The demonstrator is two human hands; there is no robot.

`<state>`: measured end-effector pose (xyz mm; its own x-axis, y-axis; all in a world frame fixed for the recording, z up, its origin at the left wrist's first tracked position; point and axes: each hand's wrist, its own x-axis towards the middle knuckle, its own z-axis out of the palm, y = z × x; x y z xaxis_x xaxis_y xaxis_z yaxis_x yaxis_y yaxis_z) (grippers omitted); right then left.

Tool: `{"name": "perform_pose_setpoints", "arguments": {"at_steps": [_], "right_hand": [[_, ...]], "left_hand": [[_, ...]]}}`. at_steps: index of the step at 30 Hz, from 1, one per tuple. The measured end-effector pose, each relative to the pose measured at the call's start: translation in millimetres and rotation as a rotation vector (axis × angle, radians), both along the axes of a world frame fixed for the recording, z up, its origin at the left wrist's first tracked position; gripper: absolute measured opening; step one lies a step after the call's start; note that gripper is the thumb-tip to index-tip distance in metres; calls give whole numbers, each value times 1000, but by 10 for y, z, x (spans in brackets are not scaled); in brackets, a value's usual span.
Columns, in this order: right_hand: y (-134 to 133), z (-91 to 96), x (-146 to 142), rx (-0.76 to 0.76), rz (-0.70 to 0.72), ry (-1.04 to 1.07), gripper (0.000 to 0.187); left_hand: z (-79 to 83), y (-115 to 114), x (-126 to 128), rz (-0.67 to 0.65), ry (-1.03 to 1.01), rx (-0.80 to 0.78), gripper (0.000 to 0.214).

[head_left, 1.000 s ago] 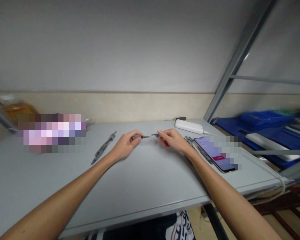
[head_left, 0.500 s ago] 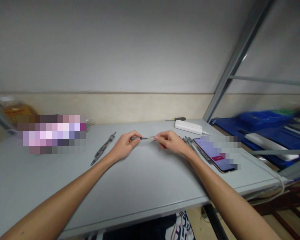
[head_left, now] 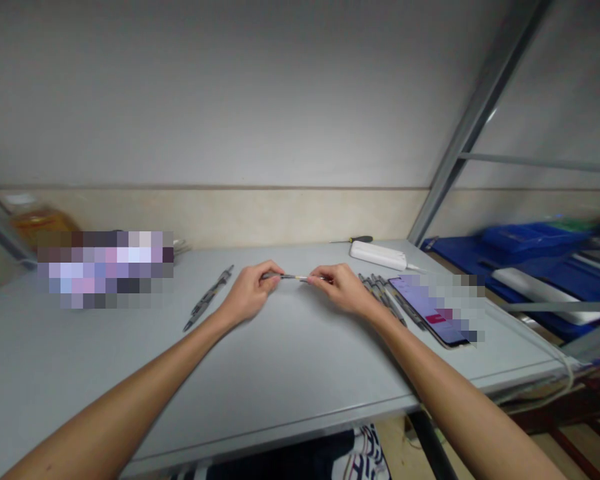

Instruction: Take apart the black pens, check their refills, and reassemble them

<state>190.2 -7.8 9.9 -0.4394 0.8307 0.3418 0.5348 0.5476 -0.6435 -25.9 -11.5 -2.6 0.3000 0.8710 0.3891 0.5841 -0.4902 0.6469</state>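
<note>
Above the middle of the desk, my left hand [head_left: 250,292] is closed around the dark barrel of a pen [head_left: 288,276], held level with its slim end pointing right. My right hand [head_left: 343,288] pinches a thin, light-coloured piece at that end between thumb and fingertips; whether it is a refill is too small to tell. Both hands are a short distance apart, joined by the slender line of the pen. Left of my left hand lie grey-and-black pens [head_left: 209,298] in a slanted row. Several more pens [head_left: 386,299] lie beside my right wrist, partly covered by the forearm.
A phone [head_left: 417,297] with a lit screen lies at the right, next to the pens. Behind it are a white power strip [head_left: 377,255] with a cable and a screwdriver [head_left: 362,239]. A blurred-out item and a bottle [head_left: 45,219] stand at the left. A metal post [head_left: 460,133] rises at the right.
My right fingertips have moved slightly toward the pen's end, and the thin piece now lines up with it. My left hand keeps its hold; the view has shifted a little.
</note>
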Motion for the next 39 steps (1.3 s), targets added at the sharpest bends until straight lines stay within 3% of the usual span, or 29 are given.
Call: {"name": "perform_pose_setpoints", "arguments": {"at_steps": [3, 7, 9, 16, 22, 27, 30, 35, 39], "right_hand": [[15, -11, 18, -237, 69, 138, 33], [34, -14, 78, -699, 237, 420, 30], [38, -9, 104, -849, 296, 496, 27], [90, -41, 161, -1086, 384, 566, 26], [123, -45, 200, -1238, 464, 587, 25], [117, -29, 206, -1264, 455, 588, 24], [109, -25, 179, -1201, 372, 621, 24], [103, 5, 84, -841, 76, 790, 26], [135, 70, 77, -611, -65, 1060, 23]], "left_hand": [[47, -39, 7, 12, 84, 240, 15], [62, -55, 23, -105, 171, 584, 18], [66, -60, 35, -137, 213, 689, 19], [75, -75, 40, -157, 331, 836, 20], [85, -99, 15, -168, 468, 836, 26], [105, -98, -8, -153, 558, 789, 31], [110, -79, -20, -135, 570, 784, 32], [56, -91, 32, -97, 522, 732, 29], [8, -143, 116, -180, 504, 633, 31]]}}
